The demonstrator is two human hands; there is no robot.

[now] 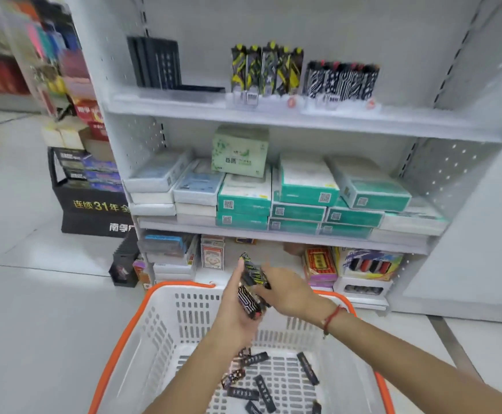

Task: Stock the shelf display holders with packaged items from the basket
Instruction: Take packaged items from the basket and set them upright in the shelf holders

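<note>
Black patterned packets (251, 289) are sitting bunched above the basket (142, 312), the left hand (237, 309) gripping the lower ones while the right hand (285, 291) is pinching a yellow-streaked one at the top. More dark packets (261, 383) are lying loose on the basket floor below. Display holders (303, 98) are standing on the top shelf, well above the basket. Sorting by pattern seems wise: yellow ones going to the matching yellow row (266, 68), each slotted upright.
</note>
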